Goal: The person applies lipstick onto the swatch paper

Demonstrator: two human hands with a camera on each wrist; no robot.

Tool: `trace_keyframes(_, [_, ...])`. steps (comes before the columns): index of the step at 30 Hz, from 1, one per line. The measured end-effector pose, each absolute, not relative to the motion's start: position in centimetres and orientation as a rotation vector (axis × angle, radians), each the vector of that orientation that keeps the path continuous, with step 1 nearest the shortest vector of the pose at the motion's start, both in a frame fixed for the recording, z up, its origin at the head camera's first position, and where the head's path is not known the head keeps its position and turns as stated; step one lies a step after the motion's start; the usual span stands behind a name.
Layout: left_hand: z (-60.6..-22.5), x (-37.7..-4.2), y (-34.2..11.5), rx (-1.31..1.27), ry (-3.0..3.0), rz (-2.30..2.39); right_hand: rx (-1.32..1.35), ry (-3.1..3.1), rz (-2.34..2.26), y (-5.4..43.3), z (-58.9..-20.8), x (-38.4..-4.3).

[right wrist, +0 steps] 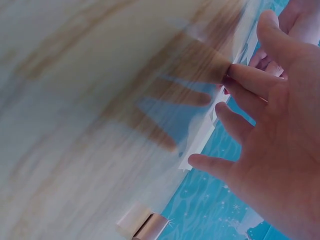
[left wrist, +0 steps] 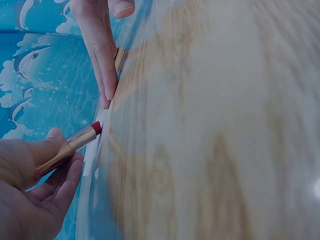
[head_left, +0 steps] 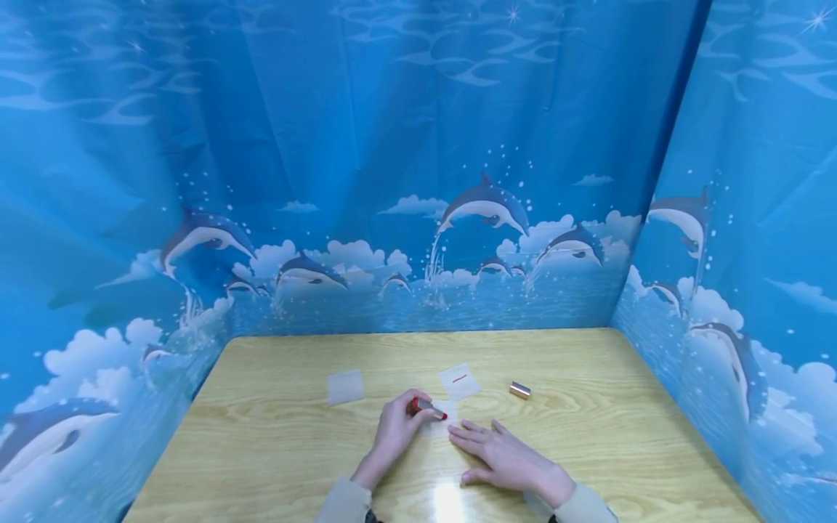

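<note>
My left hand (head_left: 397,428) grips an uncapped lipstick (left wrist: 80,140), its red tip pointing down to the right at a small white paper (head_left: 445,412). In the left wrist view the thumb and fingers pinch its gold case, and the tip is at or very near the paper; I cannot tell whether it touches. Spread out flat, my right hand (head_left: 502,457) rests its fingertips by that paper's right edge. A second paper (head_left: 460,382) with a short red line lies just behind.
Another white sheet (head_left: 345,387) lies to the left on the wooden table (head_left: 275,436). The lipstick cap (head_left: 520,391) is on its side at the right. Blue dolphin-print curtains (head_left: 392,145) stand around the table's back and sides.
</note>
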State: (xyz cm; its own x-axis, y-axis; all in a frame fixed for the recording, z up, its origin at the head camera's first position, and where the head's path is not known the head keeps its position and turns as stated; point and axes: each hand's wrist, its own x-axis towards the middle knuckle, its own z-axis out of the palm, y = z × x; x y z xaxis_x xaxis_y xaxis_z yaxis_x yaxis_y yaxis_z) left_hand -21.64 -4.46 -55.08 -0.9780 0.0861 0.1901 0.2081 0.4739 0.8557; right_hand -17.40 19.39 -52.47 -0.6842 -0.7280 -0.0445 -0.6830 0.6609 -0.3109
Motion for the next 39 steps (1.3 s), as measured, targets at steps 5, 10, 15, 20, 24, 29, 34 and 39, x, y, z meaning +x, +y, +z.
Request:
trace_keyframes(5, [-55.2,-21.5,-4.9,-0.249,-2.581,-1.519,-1.154,2.700,-0.414,19.4,-52.4,-17.4])
trace_keyframes(10, [-55.3,-21.5,-5.2,-0.246,-2.578,-1.500,-1.159,2.694,-0.426,19.4,-52.3,-17.4])
trace_keyframes(15, [-55.2,-21.3,-5.5,-0.255,-2.570,-1.508,-1.179,2.696,-0.434,19.4,-52.3,-17.4])
trace_keyframes(20, [-55.3,-21.2,-5.8,-0.244,-2.563,-1.516,-1.191,2.704,-0.432,19.4,-52.3,-17.4])
trace_keyframes(24, [-55.3,-21.2,-6.0,-0.245,-2.552,-1.518,-1.194,2.706,-0.431,19.4,-52.4,-17.5])
trace_keyframes(29, [-55.2,-21.1,-6.3,-0.240,-2.544,-1.518,-1.181,2.699,-0.439,19.3,-52.4,-17.6])
trace_keyframes(34, [-55.3,-21.0,-6.6,-0.244,-2.534,-1.502,-1.162,2.691,-0.459,19.1,-52.4,-17.6])
trace_keyframes(39, [-55.6,-21.0,-6.9,-0.231,-2.525,-1.517,-1.148,2.690,-0.471,19.0,-52.3,-17.5])
